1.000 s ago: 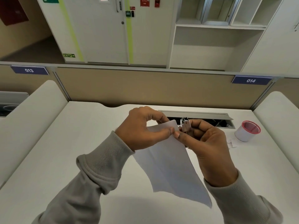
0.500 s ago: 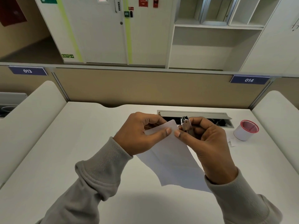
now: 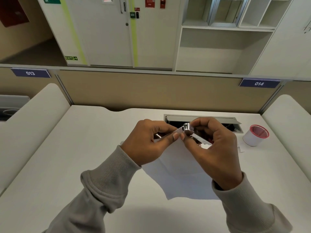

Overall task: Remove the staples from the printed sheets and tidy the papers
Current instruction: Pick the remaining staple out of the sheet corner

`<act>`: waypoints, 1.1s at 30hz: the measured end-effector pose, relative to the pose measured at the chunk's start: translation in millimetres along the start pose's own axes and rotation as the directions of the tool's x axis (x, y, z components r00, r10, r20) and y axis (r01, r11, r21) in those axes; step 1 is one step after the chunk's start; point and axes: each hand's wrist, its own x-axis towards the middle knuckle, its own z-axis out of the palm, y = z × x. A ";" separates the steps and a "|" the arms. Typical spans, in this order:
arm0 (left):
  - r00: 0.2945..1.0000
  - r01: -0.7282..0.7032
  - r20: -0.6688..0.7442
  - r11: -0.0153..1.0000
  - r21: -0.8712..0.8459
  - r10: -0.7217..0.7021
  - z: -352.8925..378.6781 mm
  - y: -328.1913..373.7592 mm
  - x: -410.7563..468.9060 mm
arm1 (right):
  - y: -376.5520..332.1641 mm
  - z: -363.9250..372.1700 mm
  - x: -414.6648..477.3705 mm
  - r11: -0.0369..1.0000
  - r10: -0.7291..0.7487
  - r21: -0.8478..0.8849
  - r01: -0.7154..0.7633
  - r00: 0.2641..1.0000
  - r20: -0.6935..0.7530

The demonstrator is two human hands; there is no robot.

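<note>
Over a white cubicle desk, the left hand pinched a corner of the sheets steady, likely so the right hand, gripping a metal staple remover, could work there.

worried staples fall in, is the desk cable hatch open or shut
Open: the cable hatch lid is raised, dark cavity showing beneath.

White desk, tan partition, white door, open shelves
</note>
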 end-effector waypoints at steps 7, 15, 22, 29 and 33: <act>0.999 0.031 -0.004 0.999 0.008 -0.031 0.1 -0.6 -3.4 | -2.3 -0.5 -2.8 0.992 -0.072 -0.106 0.071 0.997 -0.002; 0.999 0.019 -0.031 1.000 0.022 -0.018 4.1 2.6 -2.9 | -5.4 3.1 -8.2 0.955 -0.163 -0.262 0.137 0.984 -0.078; 0.999 0.027 -0.026 0.999 0.028 -0.026 5.7 4.3 -2.4 | -5.1 1.8 -7.1 0.947 -0.172 -0.287 0.145 0.982 -0.071; 0.998 0.021 -0.056 0.998 0.067 -0.018 8.5 3.6 -1.5 | -3.9 0.4 -5.7 0.947 -0.187 -0.279 0.157 0.979 -0.084; 0.996 -0.005 -0.090 0.996 0.087 0.012 10.3 4.3 0.3 | -0.6 -2.0 -4.7 0.958 -0.160 -0.254 0.134 0.983 -0.087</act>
